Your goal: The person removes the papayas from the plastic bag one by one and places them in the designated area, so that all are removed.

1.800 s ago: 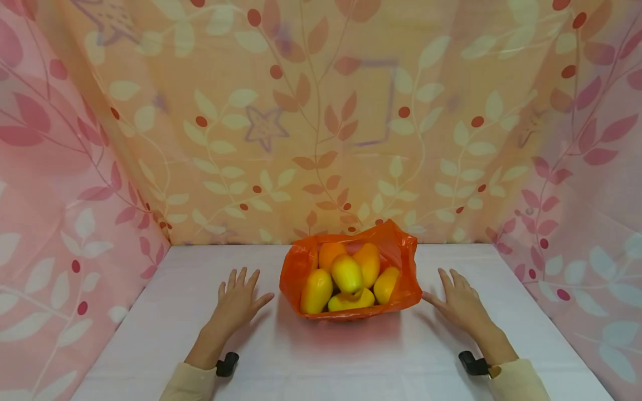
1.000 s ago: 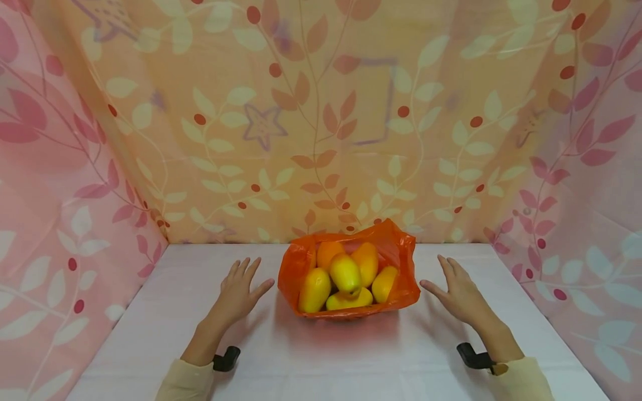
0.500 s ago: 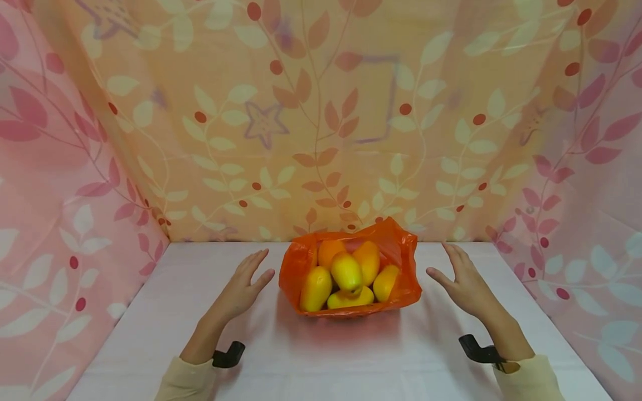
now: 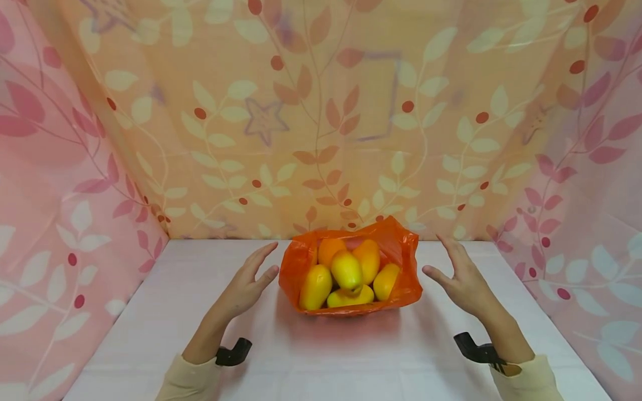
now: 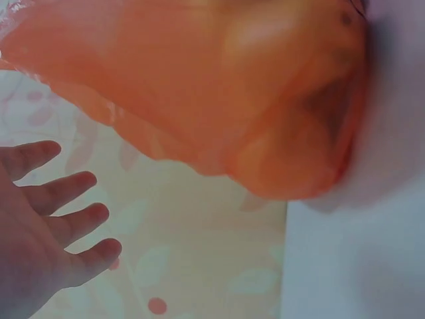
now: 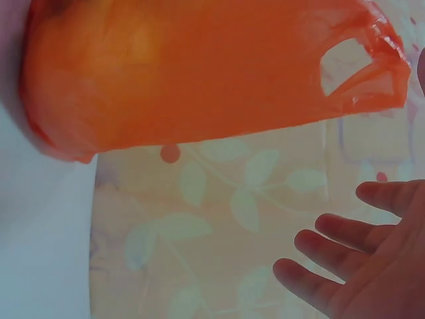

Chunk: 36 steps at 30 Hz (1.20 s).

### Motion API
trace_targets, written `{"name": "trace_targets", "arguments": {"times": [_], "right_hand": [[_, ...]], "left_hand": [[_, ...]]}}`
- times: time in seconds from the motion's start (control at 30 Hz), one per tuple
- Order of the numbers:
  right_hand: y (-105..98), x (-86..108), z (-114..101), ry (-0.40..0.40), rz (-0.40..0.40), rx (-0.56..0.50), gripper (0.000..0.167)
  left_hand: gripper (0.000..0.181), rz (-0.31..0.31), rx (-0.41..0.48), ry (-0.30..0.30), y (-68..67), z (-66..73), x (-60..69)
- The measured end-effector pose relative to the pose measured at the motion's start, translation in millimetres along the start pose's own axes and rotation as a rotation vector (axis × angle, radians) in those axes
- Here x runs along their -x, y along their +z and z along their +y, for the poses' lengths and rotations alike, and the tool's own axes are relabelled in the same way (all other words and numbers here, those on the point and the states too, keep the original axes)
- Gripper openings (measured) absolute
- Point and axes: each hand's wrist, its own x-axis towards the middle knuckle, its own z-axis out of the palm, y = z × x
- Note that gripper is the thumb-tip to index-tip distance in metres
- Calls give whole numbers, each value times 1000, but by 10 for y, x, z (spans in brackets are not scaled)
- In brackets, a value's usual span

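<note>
An orange plastic bag (image 4: 293, 270) stands with its mouth spread wide at the middle of the table. Inside it lie several yellow mangoes (image 4: 346, 272), one of them on top of the others. To the left of the bag is my left hand (image 4: 243, 289), fingers extended and thumb apart, close to the bag's side without gripping it. My right hand (image 4: 466, 284) is held likewise on the other side, a small gap from the bag. Both wrist views show spread fingers (image 5: 66, 193) and the bag's side wall, with a handle hole (image 6: 345, 66) visible in the right wrist view.
A white cloth covers the table (image 4: 341, 362). Behind it hangs a yellow leaf-patterned curtain (image 4: 321, 111), and pink patterned curtains (image 4: 50, 223) close in the left and right sides. Each wrist carries a black camera mount (image 4: 233, 352).
Both hands have lifted and turned from lying palm-down to having palms facing the bag. They have moved slightly forward. Bag and mangoes have stayed in place.
</note>
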Motion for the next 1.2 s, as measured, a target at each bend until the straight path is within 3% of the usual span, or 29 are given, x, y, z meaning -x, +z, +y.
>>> {"name": "trace_targets", "arguments": {"times": [0.27, 0.73, 0.97, 1.2], "right_hand": [[-15, -39, -241, -107, 93, -55, 83], [-65, -209, -651, -296, 141, -75, 84], [-2, -288, -868, -381, 93, -119, 83], [139, -323, -1051, -387, -15, -151, 83]], "left_hand": [[63, 25, 19, 54, 53, 190, -36], [63, 120, 90, 16, 173, 283, -94], [45, 200, 139, 30, 222, 281, -114], [34, 244, 163, 18, 269, 284, -132]]}}
